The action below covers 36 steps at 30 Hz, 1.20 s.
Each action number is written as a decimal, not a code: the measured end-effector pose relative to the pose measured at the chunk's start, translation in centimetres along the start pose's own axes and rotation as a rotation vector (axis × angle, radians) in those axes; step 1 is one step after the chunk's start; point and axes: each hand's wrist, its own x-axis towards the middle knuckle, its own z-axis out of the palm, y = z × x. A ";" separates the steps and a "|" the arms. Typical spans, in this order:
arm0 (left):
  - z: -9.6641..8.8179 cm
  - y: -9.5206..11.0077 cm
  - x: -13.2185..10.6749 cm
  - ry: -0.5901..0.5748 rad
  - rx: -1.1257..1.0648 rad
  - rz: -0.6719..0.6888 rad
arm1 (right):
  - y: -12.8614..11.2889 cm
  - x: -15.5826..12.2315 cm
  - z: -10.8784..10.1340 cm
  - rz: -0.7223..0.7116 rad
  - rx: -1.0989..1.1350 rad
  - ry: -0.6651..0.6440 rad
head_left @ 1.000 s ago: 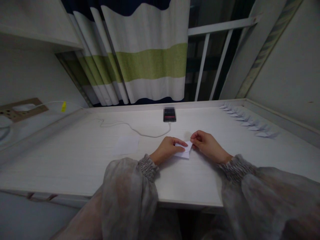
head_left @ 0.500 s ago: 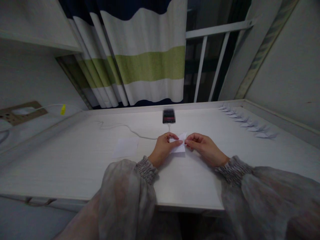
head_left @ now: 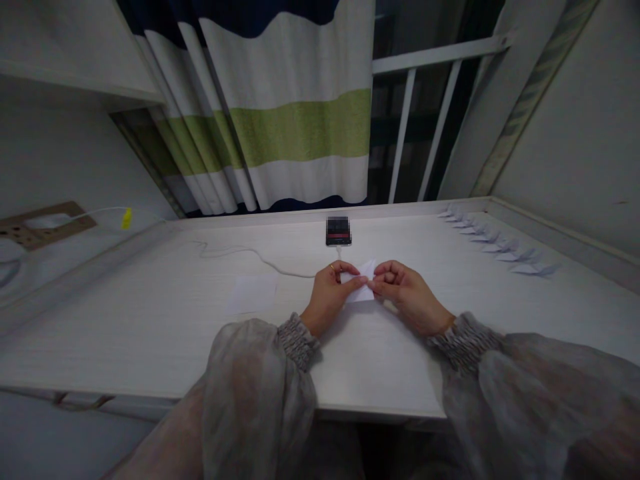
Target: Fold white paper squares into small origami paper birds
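Observation:
Between my two hands a piece of folded white paper (head_left: 361,293) is held just above the white desk, one pointed corner sticking up. My left hand (head_left: 334,293) pinches it from the left, thumb on top and fingers mostly behind. From the right, my right hand (head_left: 406,293) is closed with thumb and fingertips on the paper's right edge. The thumbs almost meet there, and the fingertips hide part of the folds. A flat sheet of white paper (head_left: 253,293) lies on the desk to the left of my hands.
A phone (head_left: 339,231) lies at the back of the desk (head_left: 150,333), plugged into a white cable (head_left: 260,259) that runs left. Several folded paper shapes (head_left: 495,241) stand in a row at the back right. A striped curtain (head_left: 300,127) hangs behind.
My fingers have drawn slightly closer together on the folded paper, and its lower edge is tilted up a little. The view has shifted slightly.

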 end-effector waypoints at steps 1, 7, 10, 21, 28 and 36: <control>0.0 0.0 0.0 -0.006 0.002 0.006 | 0.0 0.0 0.0 -0.008 0.020 0.000; -0.1 -0.1 0.1 -0.061 -0.032 0.026 | 0.2 0.0 -0.1 -0.022 0.065 -0.027; -0.1 0.1 0.0 -0.067 -0.064 0.004 | 0.0 -0.1 -0.1 -0.014 0.032 -0.025; -0.1 -0.1 0.0 -0.081 -0.015 -0.033 | -0.4 -0.1 -0.1 0.017 -0.161 0.029; 0.0 0.3 -0.2 -0.107 -0.038 -0.057 | -0.5 0.1 -0.2 0.025 -0.202 0.043; -0.1 0.2 -0.1 -0.170 -0.033 -0.087 | -0.2 0.3 -0.7 -0.079 -0.235 0.131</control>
